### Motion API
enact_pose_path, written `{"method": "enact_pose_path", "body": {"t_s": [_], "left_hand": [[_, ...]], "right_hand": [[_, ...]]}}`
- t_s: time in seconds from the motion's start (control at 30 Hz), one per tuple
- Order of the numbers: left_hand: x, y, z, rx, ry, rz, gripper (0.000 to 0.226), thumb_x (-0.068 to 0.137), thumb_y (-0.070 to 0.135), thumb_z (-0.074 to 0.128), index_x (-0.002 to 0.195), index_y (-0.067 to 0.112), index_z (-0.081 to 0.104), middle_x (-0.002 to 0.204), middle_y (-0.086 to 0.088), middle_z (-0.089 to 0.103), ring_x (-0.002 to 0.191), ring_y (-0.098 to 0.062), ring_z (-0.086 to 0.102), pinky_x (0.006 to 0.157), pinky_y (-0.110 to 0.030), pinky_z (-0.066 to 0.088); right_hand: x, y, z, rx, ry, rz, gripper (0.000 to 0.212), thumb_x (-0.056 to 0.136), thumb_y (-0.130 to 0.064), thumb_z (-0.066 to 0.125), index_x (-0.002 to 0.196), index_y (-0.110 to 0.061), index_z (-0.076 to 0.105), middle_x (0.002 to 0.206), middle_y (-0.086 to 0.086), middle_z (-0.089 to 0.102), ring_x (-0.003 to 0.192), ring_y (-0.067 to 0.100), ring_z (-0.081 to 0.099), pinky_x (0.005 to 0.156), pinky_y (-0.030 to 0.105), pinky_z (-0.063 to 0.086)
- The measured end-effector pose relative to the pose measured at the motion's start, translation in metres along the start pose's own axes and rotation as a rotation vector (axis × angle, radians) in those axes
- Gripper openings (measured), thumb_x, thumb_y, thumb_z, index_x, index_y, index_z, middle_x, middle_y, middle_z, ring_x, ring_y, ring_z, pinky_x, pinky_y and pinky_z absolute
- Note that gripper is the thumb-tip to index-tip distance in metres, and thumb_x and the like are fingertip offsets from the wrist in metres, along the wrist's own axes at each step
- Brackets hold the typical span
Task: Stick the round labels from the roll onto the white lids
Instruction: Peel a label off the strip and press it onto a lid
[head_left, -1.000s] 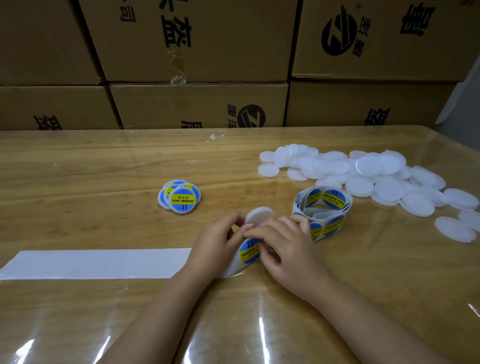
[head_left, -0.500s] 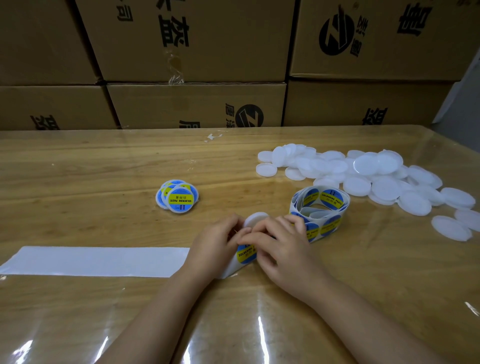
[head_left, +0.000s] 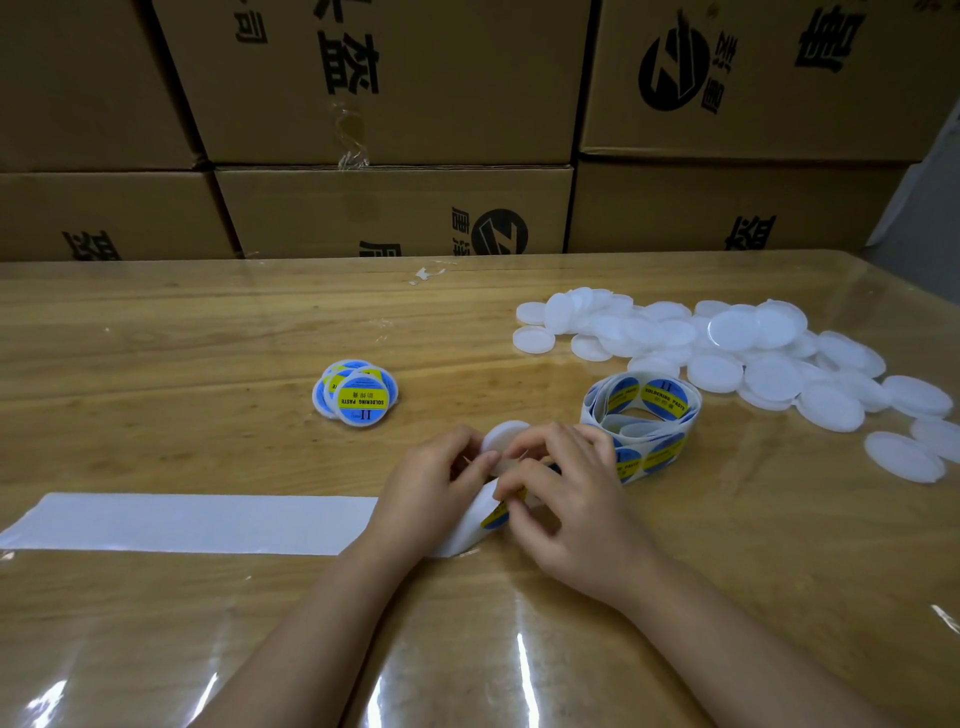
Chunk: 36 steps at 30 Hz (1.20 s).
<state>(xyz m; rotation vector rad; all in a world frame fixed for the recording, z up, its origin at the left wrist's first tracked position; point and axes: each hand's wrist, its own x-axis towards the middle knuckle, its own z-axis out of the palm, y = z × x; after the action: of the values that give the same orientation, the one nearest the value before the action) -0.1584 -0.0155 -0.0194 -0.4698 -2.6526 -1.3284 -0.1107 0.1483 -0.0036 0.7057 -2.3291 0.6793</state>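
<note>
Round label (head_left: 494, 515), blue-yellow, at bend of backing strip (head_left: 197, 522), pinched by right hand (head_left: 576, 499). White lid (head_left: 503, 435) on edge just above it, held by left hand (head_left: 431, 483). Hands together, fingertips touching. Label roll (head_left: 641, 415) just right of right hand; plain lids pile (head_left: 727, 358) beyond it. Labelled lids stack (head_left: 356, 397) ahead-left of left hand. Backing strip runs left from left hand over tabletop (head_left: 156, 364).

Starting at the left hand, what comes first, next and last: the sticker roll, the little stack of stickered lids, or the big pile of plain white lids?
From the left hand:
1. Stack of stickered lids, close by, back-left.
2. Sticker roll, to the right, beyond the right hand.
3. Pile of plain white lids, far right.
</note>
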Motion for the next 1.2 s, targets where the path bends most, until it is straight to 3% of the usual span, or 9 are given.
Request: {"method": "enact_pose_path", "body": {"t_s": [0.3,0.53,0.7,0.8,0.9,1.0,1.2], "left_hand": [[0.002,-0.001,-0.001,-0.065,0.055,-0.036,0.023,0.089,0.020,0.061,0.070,0.032,0.053,0.059,0.025,0.053,0.057,0.000,0.046,0.055,-0.016,0.037],[0.001,0.000,-0.002,-0.098,0.078,-0.079,0.020,0.088,0.021,0.061,0.073,0.033,0.056,0.062,0.013,0.054,0.059,-0.001,0.047,0.058,-0.020,0.040],[0.001,0.003,-0.003,-0.147,0.112,-0.097,0.021,0.087,0.013,0.059,0.076,0.030,0.058,0.063,0.012,0.054,0.058,0.000,0.047,0.056,-0.013,0.038],[0.002,0.002,-0.004,-0.187,0.140,-0.110,0.024,0.086,0.008,0.058,0.080,0.031,0.061,0.064,0.011,0.057,0.059,0.000,0.048,0.057,-0.012,0.038],[0.002,0.002,-0.006,-0.274,0.165,-0.112,0.025,0.088,0.008,0.060,0.085,0.033,0.063,0.068,0.017,0.063,0.065,0.000,0.054,0.064,-0.013,0.042],[0.001,0.004,-0.009,-0.400,0.201,-0.080,0.024,0.089,0.010,0.061,0.089,0.034,0.065,0.078,0.017,0.068,0.074,-0.005,0.060,0.072,-0.022,0.048],[0.002,0.016,-0.010,-0.664,0.304,-0.010,0.017,0.099,0.010,0.045,0.098,0.024,0.055,0.090,0.005,0.068,0.079,-0.018,0.071,0.064,-0.021,0.054]], "right_hand": [[0.000,0.001,0.001,0.030,0.073,0.047,0.010,0.075,-0.017,0.055,0.078,-0.019,0.064,0.101,-0.001,0.055,0.091,0.007,0.051,0.096,0.035,0.030],[0.000,0.002,0.002,0.076,0.127,0.079,0.011,0.076,-0.016,0.053,0.077,-0.016,0.064,0.102,0.002,0.055,0.093,0.002,0.047,0.093,0.037,0.033],[0.000,0.002,0.001,0.136,0.184,0.082,0.012,0.075,-0.014,0.052,0.078,-0.011,0.063,0.100,0.001,0.055,0.096,0.003,0.048,0.090,0.035,0.034],[0.001,0.002,0.000,0.204,0.223,0.071,0.012,0.077,-0.012,0.050,0.085,-0.019,0.056,0.099,-0.004,0.053,0.095,0.005,0.051,0.088,0.035,0.036],[0.001,0.003,-0.001,0.268,0.287,0.062,0.013,0.079,-0.011,0.048,0.087,-0.021,0.051,0.096,-0.006,0.053,0.094,0.003,0.051,0.082,0.040,0.041],[0.001,0.006,-0.002,0.354,0.349,0.063,0.011,0.080,-0.009,0.046,0.087,-0.018,0.048,0.090,-0.007,0.051,0.087,0.013,0.053,0.074,0.046,0.044],[0.001,0.008,-0.002,0.394,0.404,0.099,0.011,0.083,-0.008,0.046,0.088,-0.018,0.047,0.085,-0.005,0.049,0.078,0.016,0.051,0.073,0.031,0.044]]}}
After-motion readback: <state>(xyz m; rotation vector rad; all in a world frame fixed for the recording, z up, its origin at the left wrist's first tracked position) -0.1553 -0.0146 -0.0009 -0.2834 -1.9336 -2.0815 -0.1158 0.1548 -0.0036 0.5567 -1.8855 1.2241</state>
